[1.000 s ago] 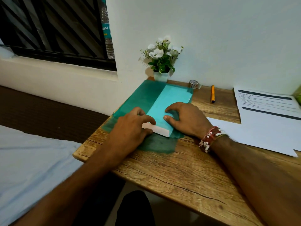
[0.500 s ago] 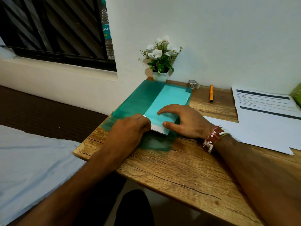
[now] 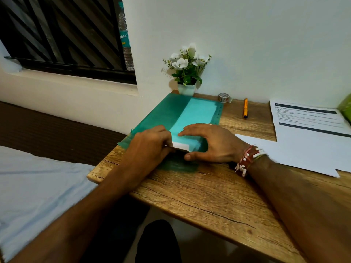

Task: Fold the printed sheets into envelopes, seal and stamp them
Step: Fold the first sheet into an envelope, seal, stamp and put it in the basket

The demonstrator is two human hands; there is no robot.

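Observation:
A translucent green plastic sleeve [image 3: 167,112] lies on the left end of the wooden table [image 3: 209,196]. A white paper stack [image 3: 197,114] shows pale teal through it, and its bare white end [image 3: 180,145] sticks out at the near side. My left hand [image 3: 150,147] has curled fingers pinching that white end from the left. My right hand [image 3: 214,143] lies spread over the sleeve, fingers fairly straight on top and thumb at the near edge. Printed sheets [image 3: 307,118] lie at the far right, with a blank white sheet [image 3: 294,152] overlapping them.
A tape roll [image 3: 223,97] and an orange pen [image 3: 245,108] lie near the back wall. A small pot of white flowers [image 3: 187,73] stands behind the sleeve. A water bottle [image 3: 124,35] stands on the window ledge. A pale bedsheet [image 3: 38,186] lies left of the table.
My right hand's fingers have gone from curled over the stack to spread flat on the sleeve. My left hand has closed in on the white end, and less of that end shows.

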